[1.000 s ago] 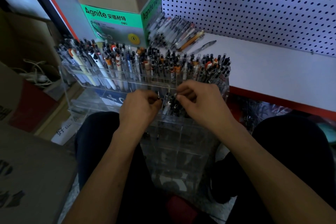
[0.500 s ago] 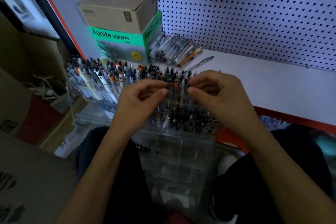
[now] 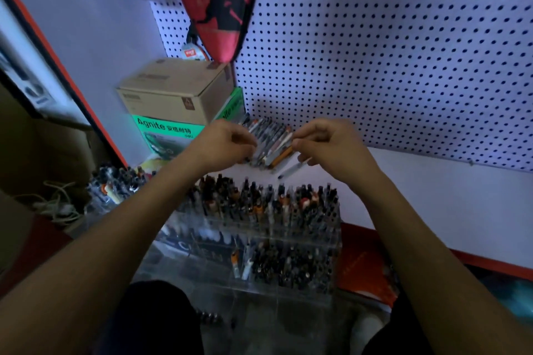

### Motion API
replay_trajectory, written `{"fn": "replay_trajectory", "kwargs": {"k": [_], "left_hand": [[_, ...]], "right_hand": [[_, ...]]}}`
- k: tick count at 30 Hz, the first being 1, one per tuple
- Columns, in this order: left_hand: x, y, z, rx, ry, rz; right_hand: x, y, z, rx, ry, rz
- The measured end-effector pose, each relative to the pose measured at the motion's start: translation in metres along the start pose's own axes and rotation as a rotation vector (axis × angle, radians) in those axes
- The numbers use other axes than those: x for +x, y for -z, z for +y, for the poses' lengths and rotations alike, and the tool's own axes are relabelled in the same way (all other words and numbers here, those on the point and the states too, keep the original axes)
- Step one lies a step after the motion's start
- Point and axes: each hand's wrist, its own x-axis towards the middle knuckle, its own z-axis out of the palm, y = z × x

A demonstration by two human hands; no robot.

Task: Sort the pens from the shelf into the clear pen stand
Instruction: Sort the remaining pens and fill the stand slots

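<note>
Left hand (image 3: 230,143) and right hand (image 3: 328,143), fingers curled at far pile of pens (image 3: 271,143) on shelf (image 3: 432,196), grasp indiscernible; filled clear pen stand (image 3: 259,228) near

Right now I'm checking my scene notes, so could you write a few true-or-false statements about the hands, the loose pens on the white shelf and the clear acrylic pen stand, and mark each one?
1. Both hands are over the heap of loose pens on the white shelf. True.
2. The clear acrylic pen stand has no pens in it. False: its rows are packed with pens.
3. A brown cardboard box sits on top of a green box. True.
4. The wall behind the shelf is bare brick. False: it is a white pegboard.
5. The left hand lies flat and open on the shelf. False: its fingers are curled at the pens.
</note>
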Motion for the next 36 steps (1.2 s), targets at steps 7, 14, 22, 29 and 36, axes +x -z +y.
{"fn": "replay_trajectory", "kwargs": {"k": [7, 14, 22, 29, 36], "left_hand": [[0.06, -0.015, -0.019, 0.587, 0.003, -0.14], [0.091, -0.034, -0.038, 1.043, -0.175, -0.359], [0.103, -0.023, -0.049, 1.081, -0.294, -0.35], [0.087, -0.014, -0.05, 0.944, -0.314, -0.164], [0.077, -0.027, -0.042, 0.87, -0.23, -0.144]], "right_hand": [[0.03, -0.006, 0.04, -0.063, -0.131, -0.057], [0.05, -0.004, 0.056, -0.113, -0.153, -0.083], [0.059, -0.006, 0.061, -0.15, -0.122, -0.074], [0.059, -0.007, 0.061, -0.151, -0.104, -0.073], [0.056, -0.009, 0.066, -0.16, -0.107, -0.075]]}}
